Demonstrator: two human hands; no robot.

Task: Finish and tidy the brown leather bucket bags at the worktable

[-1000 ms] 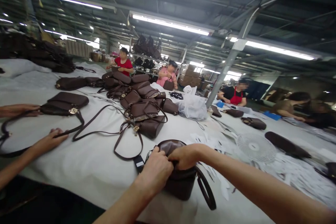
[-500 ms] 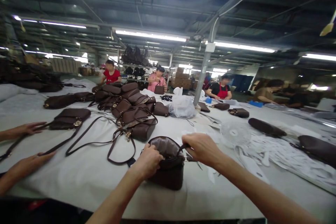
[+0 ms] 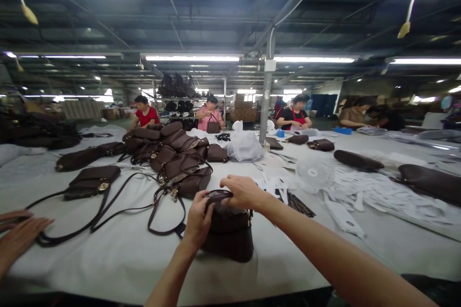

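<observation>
A dark brown handbag (image 3: 230, 240) stands upright on the white-covered table in front of me, its grey lining partly showing at the top. Above its mouth a dark brown strap (image 3: 218, 195) is pinched at both ends. My left hand (image 3: 197, 218) closes on the strap's left end, with the thumb on top. At the other end, the fingers of my right hand (image 3: 242, 192) are closed. How the strap joins the bag is hidden behind my hands. Just beyond lies a pile of brown bags (image 3: 180, 153) with loose straps.
At the left edge are a co-worker's hands (image 3: 25, 237) by a flap bag (image 3: 91, 181) with a long strap. A small white fan (image 3: 314, 173), white strips (image 3: 389, 206) and a plastic bag (image 3: 245, 146) lie to the right. A grey post (image 3: 265, 100) rises beyond.
My right hand has moved left and up with the strap, nearer my left hand, which has shifted left and up. The co-worker's hands have drawn back left. My view has turned slightly right.
</observation>
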